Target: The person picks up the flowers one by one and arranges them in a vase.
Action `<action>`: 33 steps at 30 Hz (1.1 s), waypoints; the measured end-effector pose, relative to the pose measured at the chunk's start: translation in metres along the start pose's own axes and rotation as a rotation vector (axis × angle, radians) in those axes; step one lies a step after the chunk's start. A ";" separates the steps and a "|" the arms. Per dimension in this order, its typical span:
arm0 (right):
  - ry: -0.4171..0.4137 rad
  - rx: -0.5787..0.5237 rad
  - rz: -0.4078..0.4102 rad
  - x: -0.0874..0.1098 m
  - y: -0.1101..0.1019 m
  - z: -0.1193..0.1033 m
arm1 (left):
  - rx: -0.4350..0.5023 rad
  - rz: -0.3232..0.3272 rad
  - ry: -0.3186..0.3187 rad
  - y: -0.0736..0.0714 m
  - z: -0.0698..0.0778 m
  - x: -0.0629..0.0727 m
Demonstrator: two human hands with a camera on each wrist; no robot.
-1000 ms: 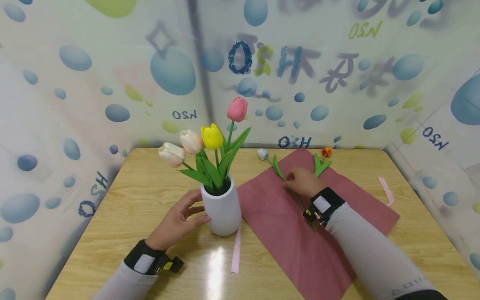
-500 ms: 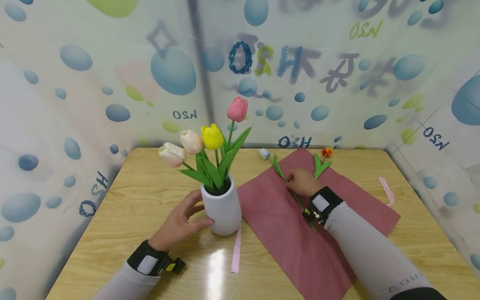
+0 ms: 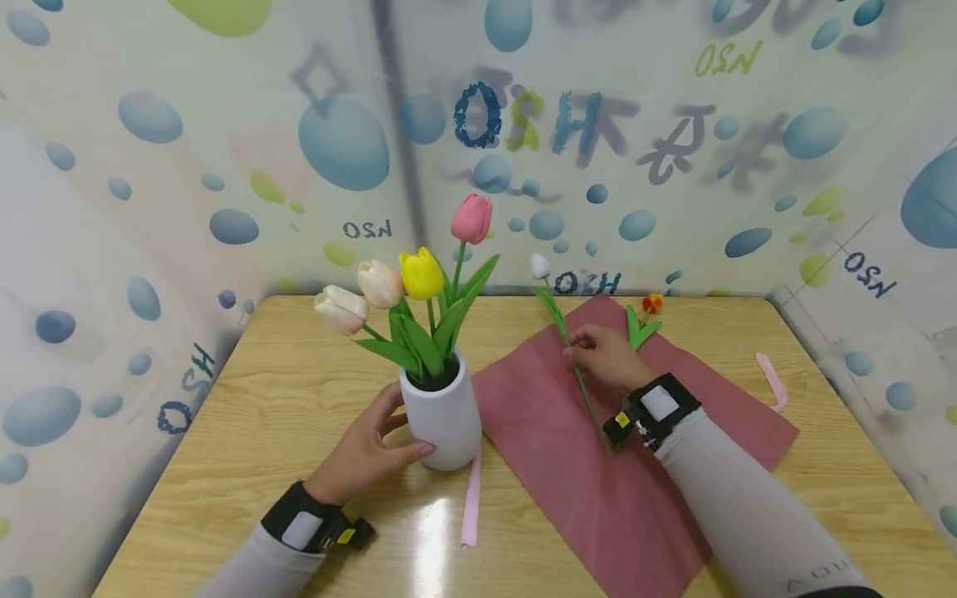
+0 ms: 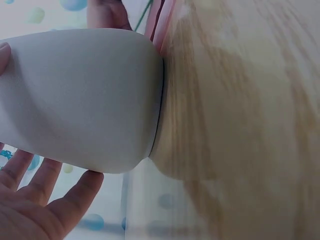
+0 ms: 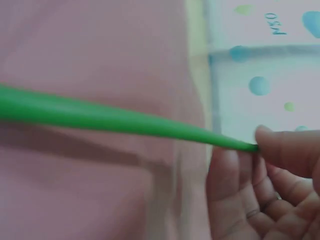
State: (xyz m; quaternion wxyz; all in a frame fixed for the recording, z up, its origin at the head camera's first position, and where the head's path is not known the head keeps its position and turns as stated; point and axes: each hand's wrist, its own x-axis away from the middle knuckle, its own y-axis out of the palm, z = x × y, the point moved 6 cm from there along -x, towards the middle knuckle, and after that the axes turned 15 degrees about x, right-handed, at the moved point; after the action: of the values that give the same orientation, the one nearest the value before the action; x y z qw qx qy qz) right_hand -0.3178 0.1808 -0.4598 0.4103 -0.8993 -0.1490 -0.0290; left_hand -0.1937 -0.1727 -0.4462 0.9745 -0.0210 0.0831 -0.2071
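My left hand (image 3: 372, 453) holds the white vase (image 3: 443, 419) from its left side, thumb across the front and fingers at the far side. In the left wrist view the fingertips (image 4: 92, 177) meet the vase wall. Out of the vase rise a pink tulip (image 3: 472, 218), a yellow tulip (image 3: 422, 274) and two pale tulips (image 3: 342, 310). My right hand (image 3: 609, 359) pinches the green stem (image 5: 125, 120) of a white tulip (image 3: 540, 267) between thumb and fingers. The tulip's head leans up and away, its stem end hanging low over the dark pink wrapping paper (image 3: 553, 465).
An orange-red tulip (image 3: 652, 304) lies at the paper's far corner, behind my right hand. One pink ribbon (image 3: 470, 507) runs out from beside the vase; another ribbon (image 3: 772, 382) lies at the table's right. A patterned curtain (image 3: 299, 166) borders the wooden table (image 3: 299, 357).
My right hand has tilted the white tulip up, so its head has risen off the table's back edge. The left hand's thumb has slid slightly farther round the vase.
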 end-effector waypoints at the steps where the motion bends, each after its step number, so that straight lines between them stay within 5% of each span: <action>1: -0.005 -0.050 0.004 0.001 0.000 -0.001 | -0.002 0.001 0.000 0.000 0.000 0.000; 10: 0.012 -0.464 0.006 0.014 -0.003 -0.006 | -0.009 -0.001 0.004 0.000 -0.002 0.001; 20: -0.046 -1.044 -0.038 0.030 -0.005 -0.025 | -0.009 -0.001 -0.003 0.000 -0.003 0.001; 28: -0.225 -1.307 -0.031 0.044 -0.017 -0.061 | -0.011 -0.003 -0.003 0.000 -0.001 0.000; 33: -0.255 -1.384 0.026 0.055 -0.025 -0.094 | -0.010 -0.007 -0.007 -0.001 -0.001 -0.001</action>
State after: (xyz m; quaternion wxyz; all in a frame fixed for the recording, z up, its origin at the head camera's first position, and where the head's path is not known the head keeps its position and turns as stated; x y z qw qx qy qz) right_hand -0.2663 0.1396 -0.3704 -0.2765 -0.9518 -0.1325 -0.0067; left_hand -0.1952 -0.1729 -0.4471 0.9739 -0.0270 0.0805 -0.2103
